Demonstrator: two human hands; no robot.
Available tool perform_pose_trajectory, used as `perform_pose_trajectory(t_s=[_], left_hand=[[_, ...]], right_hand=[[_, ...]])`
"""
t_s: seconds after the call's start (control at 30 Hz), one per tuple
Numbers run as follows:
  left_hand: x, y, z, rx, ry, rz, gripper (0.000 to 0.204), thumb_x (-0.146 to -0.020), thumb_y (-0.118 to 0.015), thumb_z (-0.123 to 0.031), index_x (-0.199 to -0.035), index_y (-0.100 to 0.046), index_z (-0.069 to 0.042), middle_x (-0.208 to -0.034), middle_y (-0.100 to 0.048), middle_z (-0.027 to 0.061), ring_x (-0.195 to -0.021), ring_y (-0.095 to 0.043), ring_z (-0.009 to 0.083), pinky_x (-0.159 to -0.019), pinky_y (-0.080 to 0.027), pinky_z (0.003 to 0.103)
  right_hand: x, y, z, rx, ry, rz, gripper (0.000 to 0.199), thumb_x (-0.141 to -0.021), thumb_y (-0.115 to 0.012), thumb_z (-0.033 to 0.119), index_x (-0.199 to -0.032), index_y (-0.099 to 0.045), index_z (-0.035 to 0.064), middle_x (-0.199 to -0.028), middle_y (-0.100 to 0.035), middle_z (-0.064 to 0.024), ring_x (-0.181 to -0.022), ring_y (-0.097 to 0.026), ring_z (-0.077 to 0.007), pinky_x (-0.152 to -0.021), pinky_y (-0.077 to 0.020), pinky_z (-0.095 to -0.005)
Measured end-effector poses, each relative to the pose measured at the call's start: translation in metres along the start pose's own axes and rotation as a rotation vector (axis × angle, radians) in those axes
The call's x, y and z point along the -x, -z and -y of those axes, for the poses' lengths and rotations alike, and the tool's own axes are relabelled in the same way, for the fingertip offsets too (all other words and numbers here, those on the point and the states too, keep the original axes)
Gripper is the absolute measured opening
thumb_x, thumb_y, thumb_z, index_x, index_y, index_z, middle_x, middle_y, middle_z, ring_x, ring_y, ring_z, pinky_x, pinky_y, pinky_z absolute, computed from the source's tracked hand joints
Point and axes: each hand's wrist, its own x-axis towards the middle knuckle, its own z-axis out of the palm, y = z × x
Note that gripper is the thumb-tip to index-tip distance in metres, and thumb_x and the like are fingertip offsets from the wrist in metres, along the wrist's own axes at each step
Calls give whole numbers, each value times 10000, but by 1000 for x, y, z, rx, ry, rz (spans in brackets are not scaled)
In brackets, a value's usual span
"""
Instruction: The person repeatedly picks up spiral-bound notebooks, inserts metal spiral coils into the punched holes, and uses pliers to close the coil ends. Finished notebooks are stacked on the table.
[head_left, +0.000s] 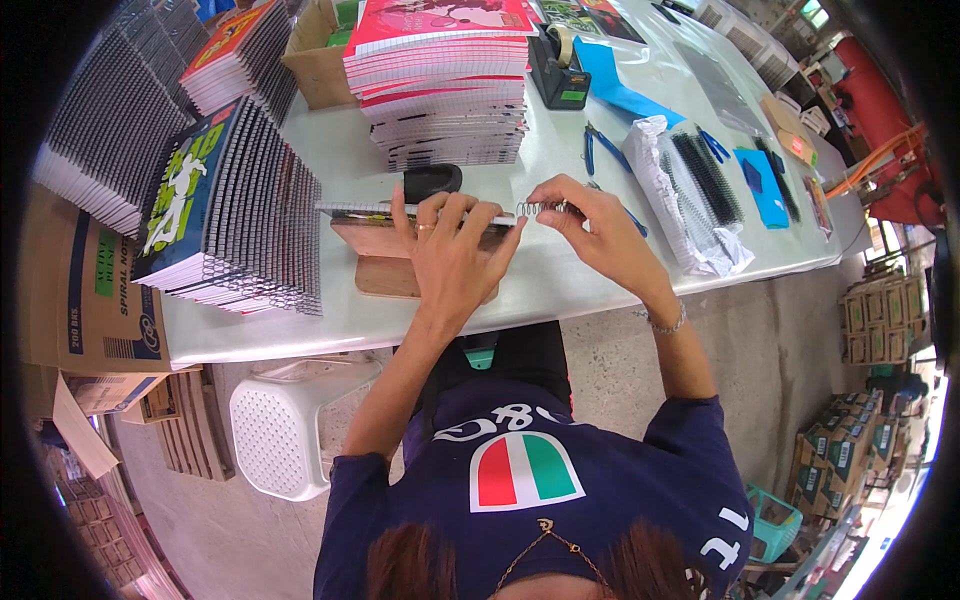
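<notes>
Notebook and wire spiral in our hands

We see a thin notebook (400,209) lying flat on a wooden block on the surface, and a short silver wire spiral (541,209) sticking out level at its right end.

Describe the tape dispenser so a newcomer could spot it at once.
Start at the white table and find the tall stack of pink-covered spiral notebooks at its far edge. The tape dispenser stands just to the right of that stack, beside a blue sheet. It is the only chunky black block there, with a pale tape roll on top.
</notes>
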Motion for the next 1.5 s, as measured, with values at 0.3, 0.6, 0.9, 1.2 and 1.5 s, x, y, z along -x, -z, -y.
perform_pose_trajectory(t_s=[0.3, 0.6, 0.9, 1.2, 1.5], left_hand=[[33, -6, 14, 43, -67, -67, 305, -664, -812, -249, -957, -728, -242, -991, -619, -71, -1078, -541, 183, -1196, -48, 541], [33, -6, 15, 68, -82, -100, 282, -677, -797, -243, -951, -730, -228, -992, -627, -67, -1057, -546, 180, -1194, -58, 535], [3, 5, 9, -80, -90, 85, 256, -749, -749, -347, -933, -631, -215, -925, -545, -54, -956, -525, 168, -1008, -256, 475], [-6, 11, 7, -106, -74, 204, 254, -808, -674, -396, -981, -670, -211, -927, -569, -57, -940, -532, 158, -932, -261, 437], [-7, 16, 18, 57, -206, 250, 213, -835, -681, -330, -1032, -655, -253, -939, -571, -74, -947, -538, 142, -942, -266, 448]], right_hand=[[8, -5, 12, 225, 220, -19, 144, -855, -704, 156, -994, -701, 119, -957, -675, -15, -837, -567, -213, -870, -382, -352], [11, -3, 15, 295, 265, -11, 124, -818, -719, 127, -941, -721, 136, -929, -663, -8, -877, -558, -209, -917, -353, -361], [13, -8, 10, 100, 111, -34, 160, -855, -683, 92, -1015, -674, 110, -903, -648, -33, -825, -573, -216, -913, -346, -378], [9, -11, 8, 172, 120, -46, 147, -938, -604, 176, -1012, -640, 55, -847, -630, -91, -806, -588, -250, -806, -392, -365], [6, -4, 10, -164, -13, 189, 234, -996, -545, 230, -998, -638, 15, -817, -633, -111, -746, -575, -202, -695, -461, -330]])
